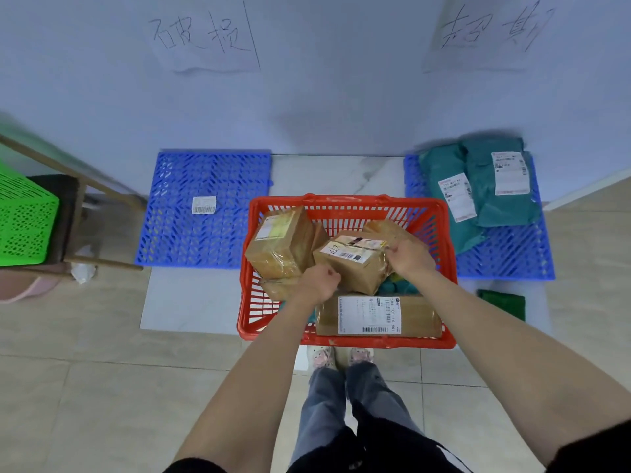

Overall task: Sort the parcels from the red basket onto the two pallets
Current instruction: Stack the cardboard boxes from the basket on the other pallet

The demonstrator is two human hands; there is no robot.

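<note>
Brown taped cardboard parcel w/ white label (353, 264) is what we're gripping: left hand (319, 281) curled on its near-left corner, right hand (411, 259) pinching its far-right edge, fingers bent round it. Box sits tilted, inside the red plastic slotted basket (345, 268), on top of other contents. Left of it, touching, a taller brown tape-wrapped box (280, 244) leans against the basket's left wall. Nearest us, a flat brown carton w/ big white shipping label (375, 315) lies along the front wall. Bit of teal bag shows between them, can't tell how many.

Basket is on the pale floor panel, between the two pallets. Left blue plastic grid pallet (208, 209) carries only a small white barcode label (204, 204). Right blue plastic grid pallet (505, 250) holds two teal poly mailer bags (478, 189), overlapping, labels up. Handwritten paper signs (205, 39) on the wall above each pallet. Green plastic crate (24, 223) far left, well apart.
</note>
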